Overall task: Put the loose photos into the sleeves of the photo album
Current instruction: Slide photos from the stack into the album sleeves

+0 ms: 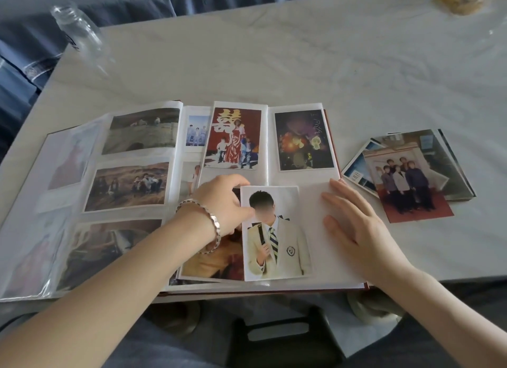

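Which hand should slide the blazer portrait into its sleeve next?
Left. The left hand pinches the blazer portrait at its left edge, while the right hand lies flat on the album page, seemingly steadying it.

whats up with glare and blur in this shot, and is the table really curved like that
Head view: glare whitens the plastic sleeves on the left page of the album; the clear bottle at top left is smeared and soft; the table edges likely bow from wide-angle distortion, not real curvature; the portrait photo pinched by the left hand looks sharp.
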Demonstrator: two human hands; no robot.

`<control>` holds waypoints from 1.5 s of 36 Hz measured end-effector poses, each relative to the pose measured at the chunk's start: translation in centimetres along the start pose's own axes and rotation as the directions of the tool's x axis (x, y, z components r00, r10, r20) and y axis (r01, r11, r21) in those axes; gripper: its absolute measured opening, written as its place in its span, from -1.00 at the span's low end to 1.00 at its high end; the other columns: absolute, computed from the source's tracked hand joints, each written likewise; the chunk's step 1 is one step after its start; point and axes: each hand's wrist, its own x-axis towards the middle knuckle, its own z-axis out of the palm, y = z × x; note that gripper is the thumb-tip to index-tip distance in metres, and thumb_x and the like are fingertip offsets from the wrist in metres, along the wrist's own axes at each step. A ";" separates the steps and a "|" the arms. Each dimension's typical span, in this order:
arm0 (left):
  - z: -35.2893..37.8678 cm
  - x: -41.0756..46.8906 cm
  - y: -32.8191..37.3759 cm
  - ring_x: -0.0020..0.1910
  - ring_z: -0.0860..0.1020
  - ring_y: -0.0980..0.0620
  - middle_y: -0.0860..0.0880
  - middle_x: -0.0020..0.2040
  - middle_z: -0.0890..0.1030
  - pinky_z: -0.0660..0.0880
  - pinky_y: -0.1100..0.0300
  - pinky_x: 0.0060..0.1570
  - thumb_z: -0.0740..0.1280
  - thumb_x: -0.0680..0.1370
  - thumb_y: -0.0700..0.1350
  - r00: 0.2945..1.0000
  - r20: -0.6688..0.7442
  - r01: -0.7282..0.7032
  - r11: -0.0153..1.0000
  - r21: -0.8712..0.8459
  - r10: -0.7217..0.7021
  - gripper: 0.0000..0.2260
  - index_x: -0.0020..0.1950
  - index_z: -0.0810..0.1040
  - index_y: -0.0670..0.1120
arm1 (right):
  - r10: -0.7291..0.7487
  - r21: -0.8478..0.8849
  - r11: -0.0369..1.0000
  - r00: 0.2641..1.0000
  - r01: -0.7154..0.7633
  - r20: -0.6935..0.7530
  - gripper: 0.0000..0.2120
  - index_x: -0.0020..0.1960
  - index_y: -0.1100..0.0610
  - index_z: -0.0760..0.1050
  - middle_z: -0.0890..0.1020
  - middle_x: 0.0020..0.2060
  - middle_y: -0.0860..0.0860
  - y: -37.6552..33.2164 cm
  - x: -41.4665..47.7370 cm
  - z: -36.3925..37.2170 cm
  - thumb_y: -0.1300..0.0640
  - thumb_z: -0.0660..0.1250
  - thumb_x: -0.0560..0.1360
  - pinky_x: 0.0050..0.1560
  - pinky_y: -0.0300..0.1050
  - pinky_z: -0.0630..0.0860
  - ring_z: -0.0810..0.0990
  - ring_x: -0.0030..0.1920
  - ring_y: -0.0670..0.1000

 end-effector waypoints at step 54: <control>4.1 0.1 2.8 -0.27 0.62 0.16 0.09 -0.25 0.64 0.52 0.31 -0.14 0.46 0.41 0.00 0.996 -0.088 0.000 0.954 -0.299 -0.027 -0.46 0.33 0.35 0.01 | 0.013 0.214 0.977 0.987 0.021 -0.158 -0.68 0.28 -0.01 0.44 0.28 0.32 -0.33 1.4 0.0 0.7 0.08 0.19 0.54 -0.03 -0.50 0.46 0.30 0.20 -0.50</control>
